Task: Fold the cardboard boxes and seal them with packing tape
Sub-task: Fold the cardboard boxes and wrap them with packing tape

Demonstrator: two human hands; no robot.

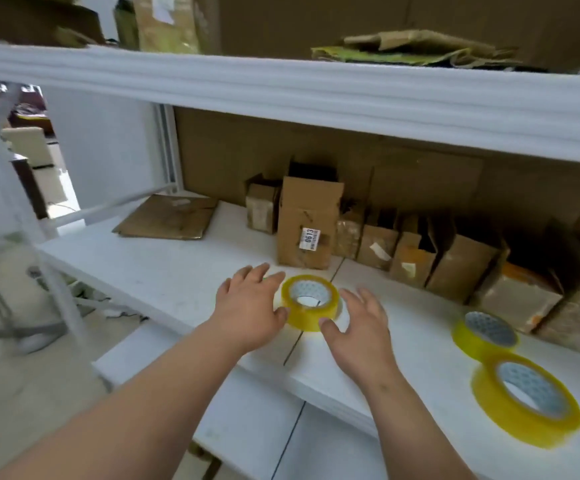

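A yellow roll of packing tape (310, 301) lies flat on the white shelf (177, 271), between my two hands. My left hand (252, 306) is at the roll's left side, fingers spread, its thumb touching the roll's front left edge. My right hand (357, 323) is at the roll's right side, fingers straight, thumb at the roll's lower right edge. Neither hand is curled round it. A flattened cardboard box (169, 216) lies at the shelf's back left. An upright open cardboard box (307, 223) with a white label stands just behind the roll.
Two more yellow tape rolls, one (485, 336) and a larger one (527, 398), lie at the right. A row of small worn boxes (454, 265) lines the shelf's back. An upper shelf beam (281, 91) hangs overhead; a lower shelf (247, 427) sits below.
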